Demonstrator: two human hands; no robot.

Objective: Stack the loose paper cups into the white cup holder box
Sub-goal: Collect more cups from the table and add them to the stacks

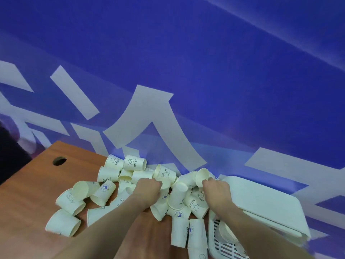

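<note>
Here, both hands reach into a heap of loose paper cups (134, 186) scattered on a wooden surface (28, 193) before a blue wall (186, 53). The left hand (147, 189) curls its fingers round a cup (165, 183) in the pile; the right hand (216, 191) pinches the rim of a tilted cup (203, 175). The white cup holder box (261, 202) lies just right of the pile, lid open.

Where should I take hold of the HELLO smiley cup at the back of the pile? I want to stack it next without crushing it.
Take the HELLO smiley cup around its side wall near the closed base, coming from above. It lies on its side atop other cups, wall exposed, mouth pointing right; the thin rim would crush more easily.
</note>
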